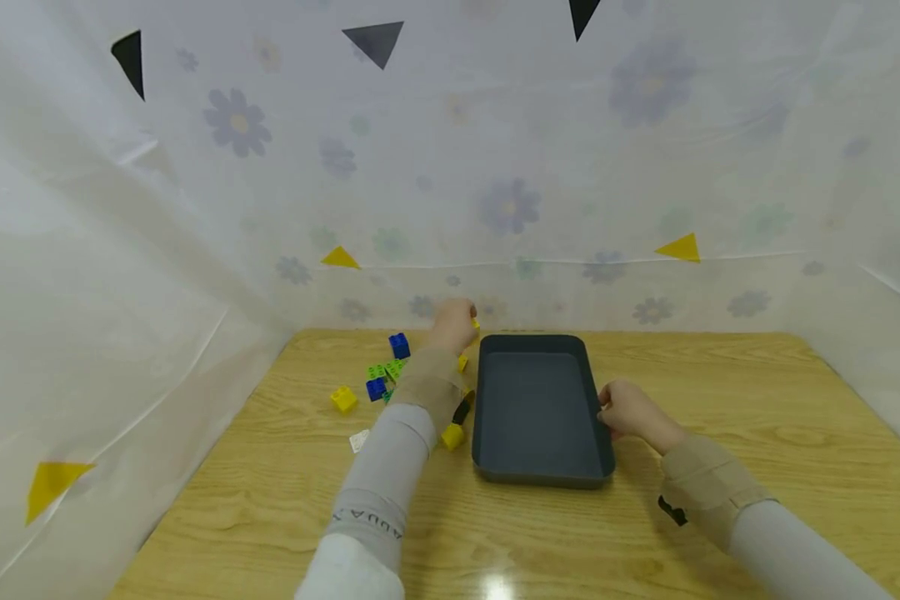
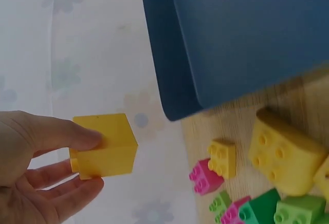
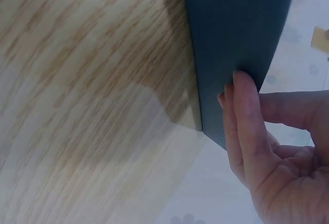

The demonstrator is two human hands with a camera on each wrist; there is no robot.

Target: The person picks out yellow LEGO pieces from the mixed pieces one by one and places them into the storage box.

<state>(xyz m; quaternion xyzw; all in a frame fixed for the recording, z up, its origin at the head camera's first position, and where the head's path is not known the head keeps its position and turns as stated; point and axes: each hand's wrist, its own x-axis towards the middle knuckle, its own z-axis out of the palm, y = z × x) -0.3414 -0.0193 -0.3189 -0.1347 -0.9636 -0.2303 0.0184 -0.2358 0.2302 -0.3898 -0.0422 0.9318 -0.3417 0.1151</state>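
A yellow block [image 2: 105, 147] is pinched between the thumb and fingers of my left hand [image 2: 43, 167], held up past the far left corner of the dark tray [image 1: 536, 408]. In the head view the left hand [image 1: 453, 323] hides most of that block. My right hand [image 1: 633, 412] grips the tray's right wall; in the right wrist view the fingers of the right hand [image 3: 277, 152] lie along the outside of the wall [image 3: 231, 44], with the thumb over its rim. The tray's inside is bare.
Left of the tray lie loose blocks: a blue block [image 1: 399, 346], a yellow block [image 1: 343, 399], a white piece [image 1: 358, 441] and another yellow block [image 1: 453, 436]. The left wrist view also shows a pink block [image 2: 206, 176] and several green ones. A patterned curtain [image 1: 450, 167] hangs behind the table.
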